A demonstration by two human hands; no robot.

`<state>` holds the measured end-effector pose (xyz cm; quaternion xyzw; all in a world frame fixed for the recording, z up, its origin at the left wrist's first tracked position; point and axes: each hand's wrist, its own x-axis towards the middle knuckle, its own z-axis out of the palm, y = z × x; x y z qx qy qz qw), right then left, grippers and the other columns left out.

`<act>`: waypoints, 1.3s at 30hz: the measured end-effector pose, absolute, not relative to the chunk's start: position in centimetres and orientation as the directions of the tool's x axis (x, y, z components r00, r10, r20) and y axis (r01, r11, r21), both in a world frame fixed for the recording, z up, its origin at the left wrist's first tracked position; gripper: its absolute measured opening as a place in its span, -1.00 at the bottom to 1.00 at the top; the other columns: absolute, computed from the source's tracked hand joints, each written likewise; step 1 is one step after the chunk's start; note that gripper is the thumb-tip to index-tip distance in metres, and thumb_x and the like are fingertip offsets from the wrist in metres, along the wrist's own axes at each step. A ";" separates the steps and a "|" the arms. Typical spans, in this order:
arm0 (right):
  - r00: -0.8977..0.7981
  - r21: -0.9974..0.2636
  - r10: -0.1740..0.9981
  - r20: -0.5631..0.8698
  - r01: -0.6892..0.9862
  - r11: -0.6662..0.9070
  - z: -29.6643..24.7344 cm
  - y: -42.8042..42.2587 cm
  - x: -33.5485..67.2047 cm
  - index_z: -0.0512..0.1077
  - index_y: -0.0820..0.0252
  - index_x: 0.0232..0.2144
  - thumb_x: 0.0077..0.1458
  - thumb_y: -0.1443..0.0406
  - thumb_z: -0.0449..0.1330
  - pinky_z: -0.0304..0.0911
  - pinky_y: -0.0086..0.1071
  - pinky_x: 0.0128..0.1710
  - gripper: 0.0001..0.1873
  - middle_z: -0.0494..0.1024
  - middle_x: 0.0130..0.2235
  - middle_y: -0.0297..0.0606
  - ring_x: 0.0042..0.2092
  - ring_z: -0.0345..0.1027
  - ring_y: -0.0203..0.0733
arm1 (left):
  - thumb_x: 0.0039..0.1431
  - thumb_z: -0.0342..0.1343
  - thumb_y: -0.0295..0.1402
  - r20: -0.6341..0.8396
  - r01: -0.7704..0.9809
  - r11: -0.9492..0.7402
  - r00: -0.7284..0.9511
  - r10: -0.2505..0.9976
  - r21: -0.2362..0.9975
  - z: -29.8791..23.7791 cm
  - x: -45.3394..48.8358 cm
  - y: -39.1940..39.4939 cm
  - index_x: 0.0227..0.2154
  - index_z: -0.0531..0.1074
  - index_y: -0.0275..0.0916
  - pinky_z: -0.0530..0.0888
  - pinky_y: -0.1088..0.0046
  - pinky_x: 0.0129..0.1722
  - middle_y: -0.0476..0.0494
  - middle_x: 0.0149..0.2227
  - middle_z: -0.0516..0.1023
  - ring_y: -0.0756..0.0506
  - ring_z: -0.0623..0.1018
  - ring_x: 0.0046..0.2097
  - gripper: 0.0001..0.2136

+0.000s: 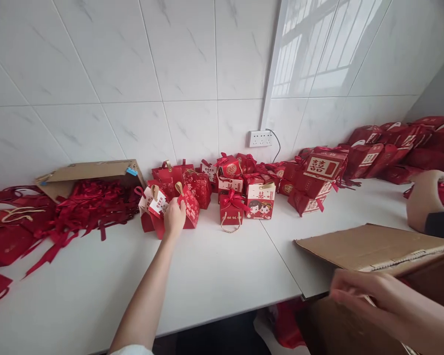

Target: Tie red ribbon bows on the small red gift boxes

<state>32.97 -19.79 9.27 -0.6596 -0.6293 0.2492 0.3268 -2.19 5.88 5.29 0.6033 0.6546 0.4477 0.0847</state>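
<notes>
My left hand [174,217] reaches over the table, its fingers closed on the top of a red gift box [191,209] with gold patterns and a tan loop. Right beside it stands a red and white gift box [154,203], also with a loop. My right hand [370,296], slightly blurred, is at the lower right, in front of an open cardboard box [373,246]. Its fingers are curled, and a thin pale strand shows by them; what they hold is unclear. Between the hands stand a small red bag with a bow [231,214] and a white box with cartoon faces [261,202].
A cardboard box on its side [92,170] spills red ribbons [99,202] at left, near red bags [7,241]. Red boxes [316,182] are stacked right of centre, with a larger pile [399,148] behind. A power strip [260,138] is on the tiled wall.
</notes>
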 end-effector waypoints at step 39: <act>-0.350 -0.655 0.849 0.397 0.539 0.529 5.5 -11.8 23.8 0.19 0.15 -0.45 0.14 0.34 -0.02 0.18 -0.41 -0.39 -0.89 0.29 -0.44 -0.33 -0.41 0.20 -0.29 | 0.14 0.09 -0.38 0.591 0.009 -0.622 0.299 0.749 0.783 2.7 6.8 -8.4 -0.39 0.47 -0.24 0.48 0.49 -0.23 -0.09 -0.34 0.56 -0.04 0.54 -0.26 -0.91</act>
